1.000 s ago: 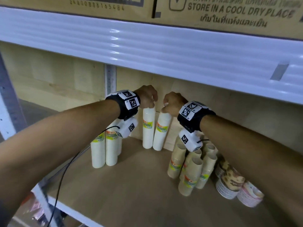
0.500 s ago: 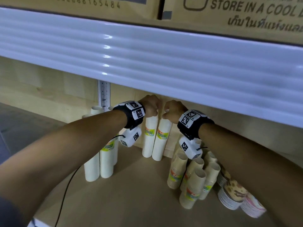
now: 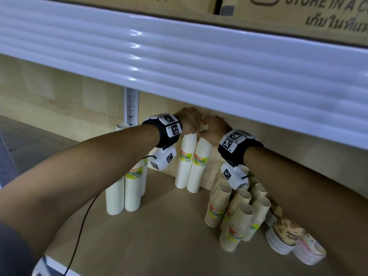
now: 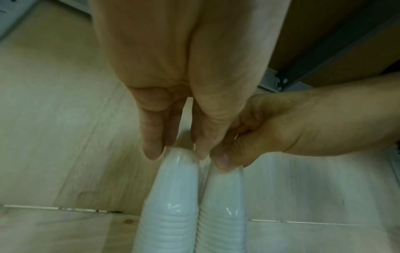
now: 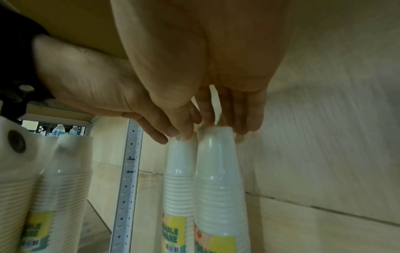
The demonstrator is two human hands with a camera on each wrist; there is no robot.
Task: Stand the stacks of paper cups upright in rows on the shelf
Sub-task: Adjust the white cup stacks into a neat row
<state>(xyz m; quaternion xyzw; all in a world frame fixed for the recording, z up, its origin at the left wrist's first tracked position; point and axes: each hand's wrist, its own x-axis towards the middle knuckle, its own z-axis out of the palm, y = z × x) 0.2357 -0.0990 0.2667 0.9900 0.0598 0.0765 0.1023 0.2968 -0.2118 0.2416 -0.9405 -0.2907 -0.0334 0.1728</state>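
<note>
Two tall white wrapped cup stacks stand side by side at the back of the wooden shelf [image 3: 159,226], touching each other. My left hand [image 3: 189,121] pinches the top of the left stack [image 3: 186,160]. My right hand [image 3: 214,128] pinches the top of the right stack [image 3: 200,166]. In the left wrist view my left hand [image 4: 176,150] has its fingertips around the left stack's [image 4: 173,196] top cup. In the right wrist view my right hand [image 5: 216,128] holds the right stack [image 5: 218,179] by its top.
More white stacks [image 3: 123,188] stand upright at the left by the perforated post [image 3: 130,106]. Beige cup stacks [image 3: 235,212] lean at the right, with paper plates [image 3: 282,242] beside them. The white upper beam [image 3: 179,66] hangs low just above my hands.
The two held stacks have come closer together and now touch, the right one less tilted. Both hands stay on the tops. My head has shifted, so the beam covers more of the view.
</note>
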